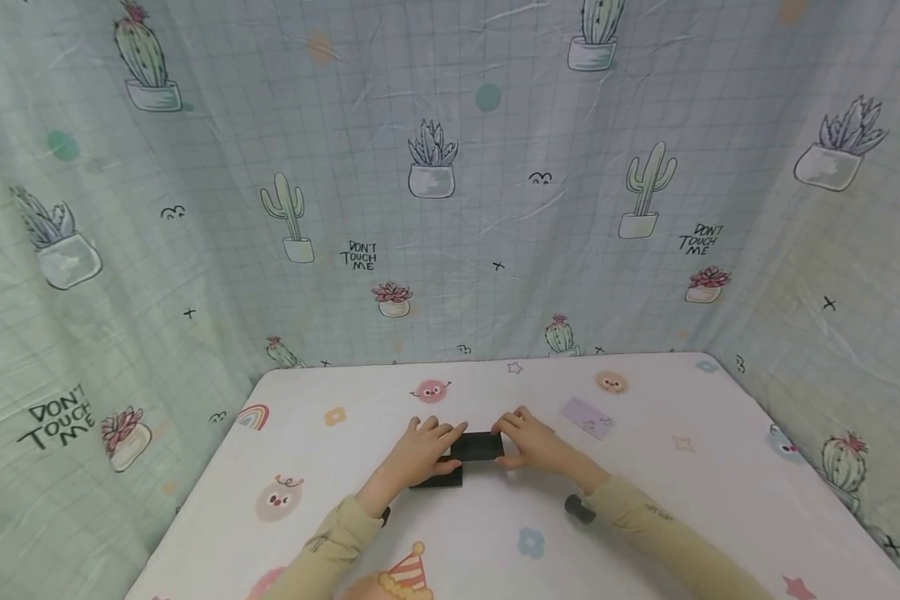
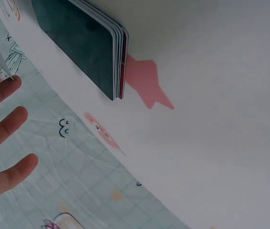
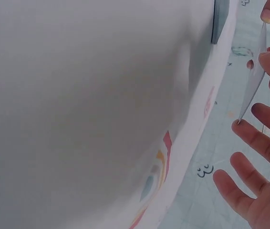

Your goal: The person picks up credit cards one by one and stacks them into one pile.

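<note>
A thin dark card (image 1: 477,447) is held up between both hands, its broad side toward the head camera. My left hand (image 1: 420,454) pinches its left end, the other fingers spread apart. At the right end, my right hand (image 1: 528,442) grips it between thumb and fingers. Seen nearly edge-on in the right wrist view, the card (image 3: 255,78) looks like a pale sliver. Below the left hand, a stack of dark cards (image 1: 441,477) lies on the table, partly covered by the hand. The left wrist view shows this stack (image 2: 85,45) with rounded corners and several layers.
A short dark cylinder (image 1: 580,509) lies beside the right sleeve. Another small dark thing (image 1: 386,517) peeks out by the left wrist. The white table (image 1: 495,533) has printed cartoon figures, and a cactus-print curtain (image 1: 450,225) hangs behind it and along both sides.
</note>
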`<state>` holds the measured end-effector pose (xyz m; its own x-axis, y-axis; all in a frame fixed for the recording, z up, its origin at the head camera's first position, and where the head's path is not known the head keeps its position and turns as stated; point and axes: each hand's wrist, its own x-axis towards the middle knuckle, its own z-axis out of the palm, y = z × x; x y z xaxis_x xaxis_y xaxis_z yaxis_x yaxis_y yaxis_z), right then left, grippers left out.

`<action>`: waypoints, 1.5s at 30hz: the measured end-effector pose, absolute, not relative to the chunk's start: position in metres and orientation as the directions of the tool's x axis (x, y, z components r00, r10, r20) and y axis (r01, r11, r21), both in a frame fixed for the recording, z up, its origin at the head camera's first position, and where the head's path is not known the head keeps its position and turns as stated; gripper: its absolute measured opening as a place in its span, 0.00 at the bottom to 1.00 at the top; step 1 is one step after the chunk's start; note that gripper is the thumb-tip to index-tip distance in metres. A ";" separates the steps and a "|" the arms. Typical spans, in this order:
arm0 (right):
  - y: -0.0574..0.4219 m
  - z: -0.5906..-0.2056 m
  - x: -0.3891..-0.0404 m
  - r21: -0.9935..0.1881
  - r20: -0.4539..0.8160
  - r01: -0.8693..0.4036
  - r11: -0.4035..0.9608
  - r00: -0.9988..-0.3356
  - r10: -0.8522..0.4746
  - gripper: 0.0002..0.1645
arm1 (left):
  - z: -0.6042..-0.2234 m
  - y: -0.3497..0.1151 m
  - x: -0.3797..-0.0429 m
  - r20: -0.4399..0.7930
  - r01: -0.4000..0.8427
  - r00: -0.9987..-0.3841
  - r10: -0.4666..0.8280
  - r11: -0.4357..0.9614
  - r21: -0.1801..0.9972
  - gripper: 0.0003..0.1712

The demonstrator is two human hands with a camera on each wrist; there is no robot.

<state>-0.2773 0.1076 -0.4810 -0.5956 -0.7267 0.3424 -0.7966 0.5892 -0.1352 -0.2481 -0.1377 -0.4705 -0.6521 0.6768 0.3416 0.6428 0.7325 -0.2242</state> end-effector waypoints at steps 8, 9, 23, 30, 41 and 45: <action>0.102 -0.483 -0.271 -0.118 0.365 -0.810 0.575 -0.574 -0.733 0.23 | -0.466 -0.144 -0.239 0.333 0.639 -0.667 0.666 0.742 -0.203 0.33; 0.101 -0.483 -0.270 -0.118 0.370 -0.814 0.568 -0.567 -0.736 0.23 | -0.466 -0.145 -0.238 0.330 0.639 -0.670 0.665 0.743 -0.200 0.33; 0.095 -0.481 -0.266 -0.133 0.373 -0.841 0.524 -0.532 -0.760 0.23 | -0.472 -0.156 -0.229 0.356 0.624 -0.668 0.653 0.752 -0.210 0.33; 0.085 -0.485 -0.262 -0.135 0.367 -0.854 0.503 -0.515 -0.775 0.24 | -0.473 -0.164 -0.219 0.354 0.621 -0.689 0.632 0.767 -0.162 0.33; 0.076 -0.488 -0.261 -0.154 0.345 -0.852 0.500 -0.520 -0.781 0.24 | -0.474 -0.173 -0.210 0.329 0.596 -0.722 0.608 0.789 -0.149 0.33; 0.072 -0.491 -0.261 -0.149 0.345 -0.859 0.490 -0.510 -0.788 0.24 | -0.480 -0.178 -0.209 0.337 0.592 -0.724 0.602 0.793 -0.145 0.34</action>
<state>-0.2605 0.0724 -0.4909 -0.5098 -0.7880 0.3451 -0.8587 0.4905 -0.1486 -0.2086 -0.1776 -0.4800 -0.7241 0.6018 0.3370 0.5916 0.7931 -0.1451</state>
